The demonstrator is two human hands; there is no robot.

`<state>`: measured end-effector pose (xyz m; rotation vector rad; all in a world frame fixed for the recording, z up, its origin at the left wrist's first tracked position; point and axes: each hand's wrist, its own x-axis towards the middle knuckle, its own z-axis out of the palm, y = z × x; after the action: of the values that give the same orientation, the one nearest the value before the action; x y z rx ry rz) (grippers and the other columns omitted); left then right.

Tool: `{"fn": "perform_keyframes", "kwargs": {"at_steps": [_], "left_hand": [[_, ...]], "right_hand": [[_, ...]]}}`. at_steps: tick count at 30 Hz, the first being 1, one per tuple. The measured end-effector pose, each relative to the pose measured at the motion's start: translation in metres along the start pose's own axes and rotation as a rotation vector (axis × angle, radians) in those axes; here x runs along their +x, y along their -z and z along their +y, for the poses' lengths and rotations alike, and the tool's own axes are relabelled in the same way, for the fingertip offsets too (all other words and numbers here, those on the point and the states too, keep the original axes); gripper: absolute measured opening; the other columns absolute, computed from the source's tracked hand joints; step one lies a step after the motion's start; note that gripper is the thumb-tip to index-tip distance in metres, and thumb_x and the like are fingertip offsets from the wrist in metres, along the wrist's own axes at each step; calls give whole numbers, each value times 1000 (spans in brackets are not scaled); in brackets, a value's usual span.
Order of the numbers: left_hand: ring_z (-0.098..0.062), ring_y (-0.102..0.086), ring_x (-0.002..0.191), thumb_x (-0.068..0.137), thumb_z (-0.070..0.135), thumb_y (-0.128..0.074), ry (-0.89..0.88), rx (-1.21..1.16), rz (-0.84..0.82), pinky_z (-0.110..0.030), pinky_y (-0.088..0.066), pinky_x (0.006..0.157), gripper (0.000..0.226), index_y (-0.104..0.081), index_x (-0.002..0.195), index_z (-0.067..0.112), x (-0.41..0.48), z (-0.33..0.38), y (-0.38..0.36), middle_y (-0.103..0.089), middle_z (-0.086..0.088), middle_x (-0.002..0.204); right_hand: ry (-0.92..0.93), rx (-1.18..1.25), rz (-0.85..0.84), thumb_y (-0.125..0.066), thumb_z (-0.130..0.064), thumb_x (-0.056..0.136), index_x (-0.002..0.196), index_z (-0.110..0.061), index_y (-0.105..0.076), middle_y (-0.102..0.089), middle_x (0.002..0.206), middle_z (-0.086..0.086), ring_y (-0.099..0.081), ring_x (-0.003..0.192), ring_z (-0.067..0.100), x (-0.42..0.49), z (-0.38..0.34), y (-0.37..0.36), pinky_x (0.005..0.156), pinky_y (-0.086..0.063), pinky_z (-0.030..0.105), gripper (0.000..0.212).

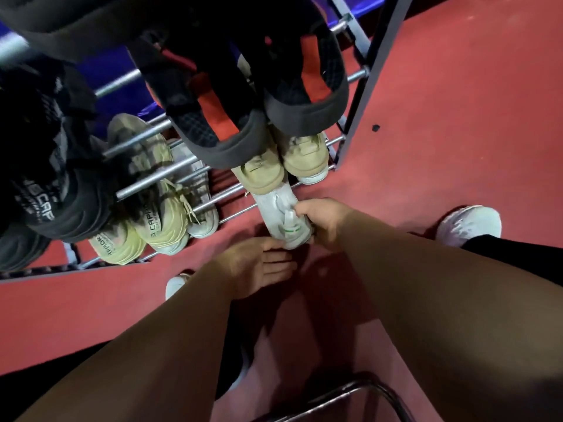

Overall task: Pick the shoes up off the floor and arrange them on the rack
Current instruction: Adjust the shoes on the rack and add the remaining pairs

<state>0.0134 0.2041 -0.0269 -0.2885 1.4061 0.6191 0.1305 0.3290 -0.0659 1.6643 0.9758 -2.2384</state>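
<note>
A white sneaker with green marks point(281, 216) lies with its toe on the lowest bars of the metal shoe rack point(158, 178) and its heel toward me. My right hand point(323, 220) grips it at the heel. My left hand point(259, 266) hovers just below the heel, fingers spread, palm up, holding nothing. On the rack sit tan sneakers point(304, 156), yellowish sneakers point(164, 220), a white sneaker point(204, 217), black shoes point(61, 190) and black and red shoes point(219, 95) on a higher tier.
The floor point(457, 117) is red. My own white shoes show at the right point(469, 225) and at the left point(175, 284) beside my left arm. A dark curved metal bar point(365, 391) is at the bottom. The rack's dark upright post point(374, 77) stands at the right.
</note>
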Motion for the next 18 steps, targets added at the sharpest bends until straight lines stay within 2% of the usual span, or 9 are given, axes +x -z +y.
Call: {"fn": "perform_keyframes", "kwargs": {"at_steps": [4,6,8,12,15,18], "left_hand": [[-32,-68,113,99,8,-56,-91,-137,8,-39,-59,86,32,-62,129,-1,8,7,-7,-68,-21,126],[-30,-69,110,99,8,-57,-124,-201,4,-37,-58,86,29,-63,125,0,11,10,-11,-74,-18,116],[-27,-71,103,98,7,-59,-165,-272,23,-34,-58,84,27,-64,123,-2,15,13,-12,-77,-16,102],[-27,-70,96,98,6,-55,-177,-367,81,-38,-54,91,15,-65,107,-1,23,22,-12,-76,-12,77],[-27,-69,94,97,5,-53,-161,-370,107,-39,-53,92,15,-66,103,1,26,25,-14,-76,-13,76],[-27,-69,95,97,6,-53,-169,-391,122,-38,-55,85,17,-64,108,1,31,24,-15,-76,-13,78]], "right_hand": [[24,13,-3,-59,-14,95,84,-15,-68,-71,79,5,-65,65,17,12,-7,3,61,-51,26,14],[48,48,-14,-60,-12,93,95,-16,-71,-72,94,10,-68,78,23,17,-11,3,68,-53,29,12],[89,82,-21,-60,-10,93,103,-15,-71,-70,101,13,-67,89,27,20,-17,1,71,-53,32,16],[140,118,1,-62,-16,94,116,-9,-71,-73,105,16,-68,86,26,23,-18,-4,59,-52,27,25],[139,121,7,-69,-28,92,117,-12,-74,-77,107,13,-70,80,20,23,-14,-3,54,-52,24,30],[82,114,-14,-69,-35,91,121,-11,-74,-74,99,6,-64,81,17,23,-12,1,55,-51,22,39]]}}
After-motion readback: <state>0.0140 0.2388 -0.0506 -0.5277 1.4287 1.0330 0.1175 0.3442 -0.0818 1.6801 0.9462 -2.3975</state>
